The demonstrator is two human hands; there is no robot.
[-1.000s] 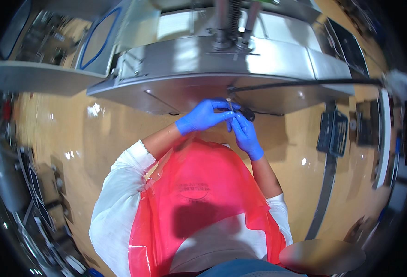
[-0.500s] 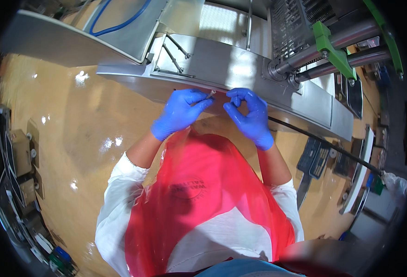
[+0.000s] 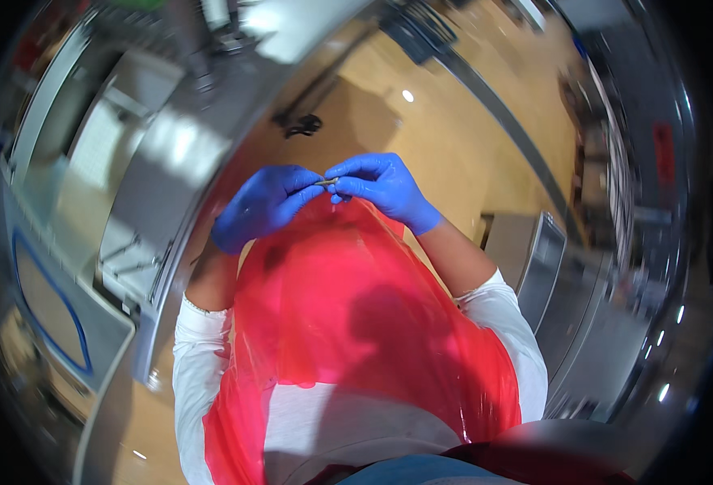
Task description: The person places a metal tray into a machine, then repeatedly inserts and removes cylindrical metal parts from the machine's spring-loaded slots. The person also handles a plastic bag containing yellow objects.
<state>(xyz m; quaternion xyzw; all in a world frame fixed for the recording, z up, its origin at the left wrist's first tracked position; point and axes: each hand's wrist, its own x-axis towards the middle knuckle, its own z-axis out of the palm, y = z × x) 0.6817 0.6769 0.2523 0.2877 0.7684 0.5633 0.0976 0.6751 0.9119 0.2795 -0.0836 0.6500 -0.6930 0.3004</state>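
Tan, glossy floor with light spots, workshop or plant room, picture blurred and tilted. Stainless steel worktable runs along the left and up to the top, bent by the lens. On its left part a flat pale panel with a blue rounded outline, like a marked tray or lid; no readable label. Small dark object lies on the floor beyond the hands, kind can't be told. Grey metal cabinet or bin on the right, next to a long dark strip across the floor. Far right: dim racks with a red patch, too blurred to name.

Both hands in blue gloves, raised in front of the chest above a red plastic apron worn over a white long-sleeved shirt. Left hand has fingers curled, thumb and forefinger pinching one end of a small thin greyish piece. Right hand likewise curled, fingertips pinched on the other end. The piece sits between the two sets of fingertips, mid-air, clear of the table. Its kind can't be told, too small. Nothing blocks the hands.
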